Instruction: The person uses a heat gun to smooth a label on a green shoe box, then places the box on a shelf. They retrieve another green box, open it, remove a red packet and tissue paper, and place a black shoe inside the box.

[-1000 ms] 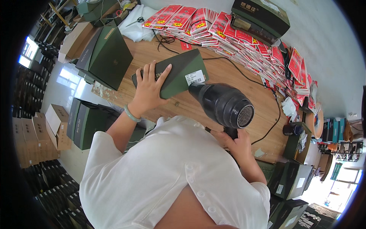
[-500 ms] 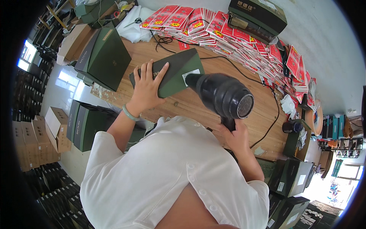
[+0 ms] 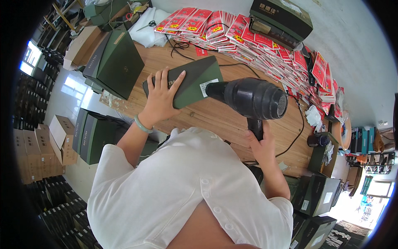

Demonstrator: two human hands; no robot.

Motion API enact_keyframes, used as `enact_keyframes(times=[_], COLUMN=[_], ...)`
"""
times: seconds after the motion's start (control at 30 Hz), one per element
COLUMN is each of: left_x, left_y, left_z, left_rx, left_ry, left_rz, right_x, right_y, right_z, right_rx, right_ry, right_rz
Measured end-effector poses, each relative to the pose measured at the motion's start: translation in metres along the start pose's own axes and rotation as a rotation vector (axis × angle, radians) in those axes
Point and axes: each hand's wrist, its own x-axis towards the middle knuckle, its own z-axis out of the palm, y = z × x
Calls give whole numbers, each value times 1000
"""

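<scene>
My left hand [image 3: 163, 94] lies spread over the dark end of a green and black cardboard box [image 3: 195, 79], holding it on the wooden table. A white label [image 3: 209, 86] is on the box's right end. In my right hand [image 3: 262, 143] is a black hair dryer [image 3: 255, 98], gripped by its handle. Its nozzle [image 3: 216, 90] points left at the label, very close to it; whether the two touch I cannot tell.
Red printed packets [image 3: 232, 33] lie fanned along the table's [image 3: 195, 120] far side, with a black box [image 3: 282, 20] on top of them. A larger green box [image 3: 118, 62] stands at the left. The black cord [image 3: 290, 147] runs at the right. Scissors [image 3: 147, 25] rest on white wrapping.
The hair dryer has moved slightly right and turned more level, its nozzle shifting from the label's middle toward its right edge. My left hand and the box stay nearly in place.
</scene>
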Motion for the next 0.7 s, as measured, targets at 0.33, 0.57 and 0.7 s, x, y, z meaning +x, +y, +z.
enact_keyframes(times=[0.33,0.57,0.7], left_x=[-1,0,0], left_y=[4,4,4], left_z=[0,-1,0], left_rx=[-15,-27,-23], left_ry=[10,4,14], left_rz=[-10,-12,-7], right_x=[11,7,6], right_y=[-6,-4,-4], right_z=[8,14,10], right_rx=[-66,24,73], right_ry=[-35,-48,-20], right_rz=[-8,-55,-66])
